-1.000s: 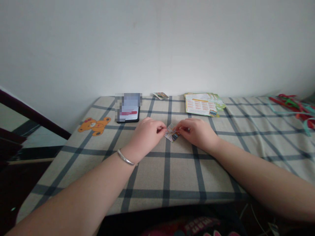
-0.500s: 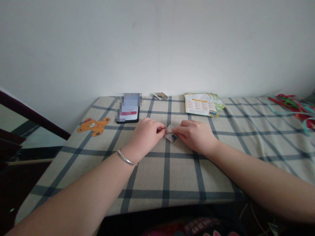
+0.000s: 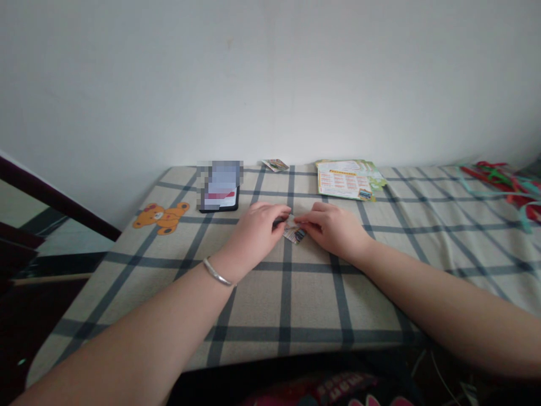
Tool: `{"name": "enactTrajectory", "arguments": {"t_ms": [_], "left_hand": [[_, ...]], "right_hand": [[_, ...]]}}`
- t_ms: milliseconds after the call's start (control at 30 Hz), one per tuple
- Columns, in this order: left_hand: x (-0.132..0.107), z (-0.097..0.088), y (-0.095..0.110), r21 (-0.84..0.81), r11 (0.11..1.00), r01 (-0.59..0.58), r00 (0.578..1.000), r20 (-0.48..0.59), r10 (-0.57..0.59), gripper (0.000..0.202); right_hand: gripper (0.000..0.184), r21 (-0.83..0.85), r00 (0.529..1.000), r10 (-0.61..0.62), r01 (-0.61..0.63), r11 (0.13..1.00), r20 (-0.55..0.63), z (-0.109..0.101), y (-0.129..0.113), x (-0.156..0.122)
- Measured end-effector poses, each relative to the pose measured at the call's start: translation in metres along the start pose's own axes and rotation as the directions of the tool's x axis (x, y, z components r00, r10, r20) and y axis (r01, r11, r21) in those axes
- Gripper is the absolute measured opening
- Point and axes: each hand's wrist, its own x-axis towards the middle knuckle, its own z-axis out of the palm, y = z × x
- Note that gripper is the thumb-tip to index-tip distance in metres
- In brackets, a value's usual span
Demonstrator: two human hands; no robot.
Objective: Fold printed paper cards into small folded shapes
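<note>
A small folded piece of printed paper (image 3: 295, 234) lies on the checked tablecloth between my hands, one corner pointing toward me. My left hand (image 3: 261, 225), with a silver bangle at the wrist, has its thumb and curled fingers at the paper's left edge. The fingertips of my right hand (image 3: 332, 228) are pinched together on its upper right part. Both sets of fingertips nearly meet over the paper, and its far side is mostly hidden beneath them.
A phone (image 3: 221, 189) stands at the back left, its screen partly blurred. Another folded paper (image 3: 275, 165) rests near the wall. Several printed sheets (image 3: 344, 181) lie at the back right. Red, green and pale ribbons (image 3: 509, 183) are at far right. A bear picture (image 3: 160, 217) decorates the tablecloth (image 3: 249, 304).
My left fingers have shifted slightly right over the paper, with a wider gap from the thumb. My right hand has moved slightly left. The paper stays in about the same spot.
</note>
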Motion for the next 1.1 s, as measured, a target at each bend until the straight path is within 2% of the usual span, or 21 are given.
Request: {"name": "enactTrajectory", "arguments": {"t_ms": [233, 567, 700, 900, 1100], "left_hand": [[0.002, -0.001, -0.002, -0.054, 0.998, 0.025, 0.999, 0.026, -0.024, 0.019], [0.002, 0.0, -0.005, -0.009, 1.0, -0.022, 0.998, 0.054, 0.023, 0.015], [0.0, -0.001, 0.0, 0.03, 0.996, -0.08, 0.995, 0.068, 0.078, 0.014], [-0.004, -0.011, 0.015, 0.227, 0.961, -0.154, 0.982, 0.147, 0.123, 0.018], [-0.004, -0.021, 0.015, 0.208, 0.951, -0.229, 0.955, 0.238, 0.178, 0.024]], "right_hand": [[0.024, 0.144, 0.998, 0.058, -0.063, 0.988, 0.037, 0.001, 0.008, 0.007], [0.025, 0.257, 0.989, 0.088, -0.117, 0.959, 0.122, 0.003, 0.016, 0.015], [0.025, 0.247, 0.987, 0.1, -0.129, 0.96, 0.129, 0.003, 0.014, 0.016], [0.024, 0.225, 0.989, 0.096, -0.119, 0.967, 0.111, 0.002, 0.013, 0.015], [0.024, 0.205, 0.992, 0.081, -0.1, 0.974, 0.101, 0.004, 0.014, 0.015]]}}
